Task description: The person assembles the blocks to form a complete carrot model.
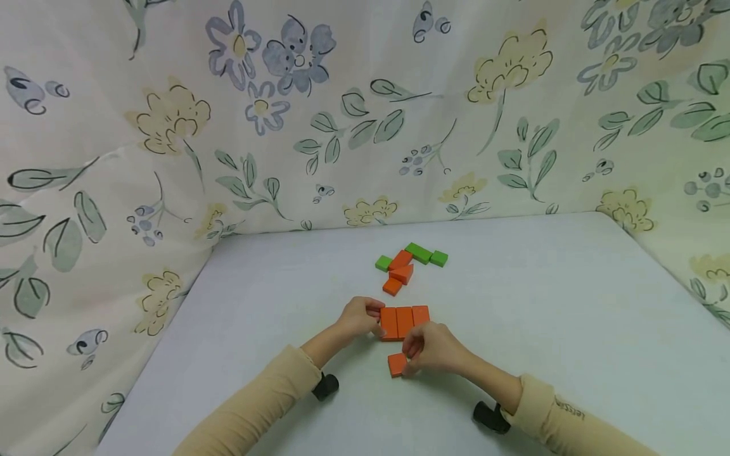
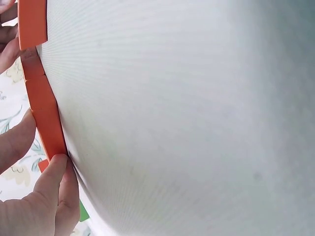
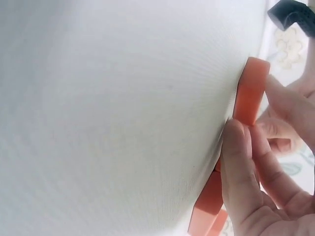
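On the smooth pale tabletop [image 1: 542,304], 3 flat orange rectangular blocks [image 1: 403,322] lie side by side, long edges touching, forming a small matte slab. The left hand [image 1: 359,316] rests at the slab's left edge, fingers curled against the outermost block; the left wrist view shows a fingertip [image 2: 54,172] and the thumb pressing that block's thin edge, so the hand pinches it.

Just in front of the slab, apart from it, lies a smaller, squarer orange block [image 1: 397,364]. The right hand [image 1: 433,348] bends over it with fingers narrowly curled, touching its right side. In the right wrist view, the fingertips [image 3: 236,142] close on the thin edge of an orange piece that looks smooth and slightly rounded at the corners.

Farther back on the table sits a loose cluster: 3 more orange blocks [image 1: 400,271] lying at angles, touching one another, and 3 green blocks [image 1: 421,253], 1 longer and 2 nearly square, beside them.

Soft floral-print cloth [image 1: 171,126], cream with blue, yellow and green flowers and leaves, drapes around the table on 3 sides. Both arms wear tan knit sleeves [image 1: 268,392].
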Demonstrator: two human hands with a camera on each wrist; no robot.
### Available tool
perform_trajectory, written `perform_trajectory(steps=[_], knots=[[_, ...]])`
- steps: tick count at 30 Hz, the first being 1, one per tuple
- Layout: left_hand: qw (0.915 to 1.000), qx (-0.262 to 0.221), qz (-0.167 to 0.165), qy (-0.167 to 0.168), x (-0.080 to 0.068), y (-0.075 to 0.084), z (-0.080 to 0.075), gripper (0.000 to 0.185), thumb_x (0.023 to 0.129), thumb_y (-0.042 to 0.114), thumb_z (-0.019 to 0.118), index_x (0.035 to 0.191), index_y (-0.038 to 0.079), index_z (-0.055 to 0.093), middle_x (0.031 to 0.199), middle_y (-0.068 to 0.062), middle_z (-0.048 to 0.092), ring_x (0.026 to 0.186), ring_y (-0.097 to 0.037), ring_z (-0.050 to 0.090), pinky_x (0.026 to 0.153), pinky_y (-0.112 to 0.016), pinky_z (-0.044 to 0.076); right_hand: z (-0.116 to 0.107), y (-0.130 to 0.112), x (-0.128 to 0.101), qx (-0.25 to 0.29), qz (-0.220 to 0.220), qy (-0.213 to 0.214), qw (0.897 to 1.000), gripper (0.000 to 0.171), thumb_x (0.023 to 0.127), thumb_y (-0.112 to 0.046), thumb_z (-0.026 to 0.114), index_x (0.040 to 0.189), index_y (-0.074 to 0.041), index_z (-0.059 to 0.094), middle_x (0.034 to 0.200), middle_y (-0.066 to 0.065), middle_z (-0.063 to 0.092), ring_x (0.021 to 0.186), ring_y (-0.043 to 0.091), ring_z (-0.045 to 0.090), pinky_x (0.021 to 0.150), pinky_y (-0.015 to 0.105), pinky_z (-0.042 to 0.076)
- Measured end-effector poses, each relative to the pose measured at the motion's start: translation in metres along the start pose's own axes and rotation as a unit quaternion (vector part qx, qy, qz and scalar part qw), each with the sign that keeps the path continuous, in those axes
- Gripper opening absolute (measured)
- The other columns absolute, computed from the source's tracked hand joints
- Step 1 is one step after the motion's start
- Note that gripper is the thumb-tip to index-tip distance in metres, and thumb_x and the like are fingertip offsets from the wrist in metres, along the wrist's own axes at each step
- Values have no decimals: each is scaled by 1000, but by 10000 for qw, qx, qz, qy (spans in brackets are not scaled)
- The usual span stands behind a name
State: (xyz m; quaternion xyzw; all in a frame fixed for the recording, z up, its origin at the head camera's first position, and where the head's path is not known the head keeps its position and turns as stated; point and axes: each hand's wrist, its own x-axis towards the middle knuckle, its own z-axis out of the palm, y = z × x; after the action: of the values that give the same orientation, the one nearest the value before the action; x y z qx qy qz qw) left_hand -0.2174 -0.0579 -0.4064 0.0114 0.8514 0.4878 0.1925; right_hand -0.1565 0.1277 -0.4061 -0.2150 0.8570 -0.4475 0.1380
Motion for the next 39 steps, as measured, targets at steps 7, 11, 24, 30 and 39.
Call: perform_trajectory(steps=[7, 11, 24, 30, 39], knots=[[10000, -45, -39, -16, 1, 0, 0, 48, 72, -16, 74, 118, -5, 64, 103, -11, 64, 94, -22, 58, 87, -33, 52, 0, 0, 4, -230, 121, 309, 9992, 21, 69, -6, 86, 80, -3, 67, 70, -3, 60, 65, 9, 54, 58, 22, 48], [10000, -20, -65, -25, 1, 0, 0, 47, 72, -15, 74, 117, -5, 64, 102, -11, 64, 93, -22, 58, 87, -33, 52, 2, 2, 5, -403, 84, 521, 9978, 21, 68, -5, 86, 78, -3, 67, 67, -5, 59, 62, 9, 54, 55, 22, 48], [10000, -13, 32, -19, 2, -2, 1, 46, 73, -15, 73, 116, -5, 64, 100, -11, 63, 91, -22, 57, 87, -34, 52, 4, 0, 5, -645, -318, 693, 9950, 20, 69, -4, 85, 79, -1, 68, 63, -6, 55, 58, 7, 50, 53, 22, 45], [10000, -3, 22, -28, 2, -2, 0, 47, 72, -15, 73, 117, -5, 64, 101, -11, 64, 93, -21, 58, 87, -34, 52, 5, -1, 7, -749, -64, 776, 9941, 19, 69, -3, 84, 77, -2, 67, 61, -5, 55, 57, 9, 50, 52, 22, 45], [10000, -44, 16, -41, 2, -2, 0, 49, 71, -15, 74, 117, -5, 63, 104, -11, 64, 95, -22, 58, 88, -34, 51, 5, -3, 8, -884, 157, 918, 9917, 21, 68, -4, 86, 75, -3, 67, 61, -5, 54, 56, 9, 50, 52, 22, 44]])
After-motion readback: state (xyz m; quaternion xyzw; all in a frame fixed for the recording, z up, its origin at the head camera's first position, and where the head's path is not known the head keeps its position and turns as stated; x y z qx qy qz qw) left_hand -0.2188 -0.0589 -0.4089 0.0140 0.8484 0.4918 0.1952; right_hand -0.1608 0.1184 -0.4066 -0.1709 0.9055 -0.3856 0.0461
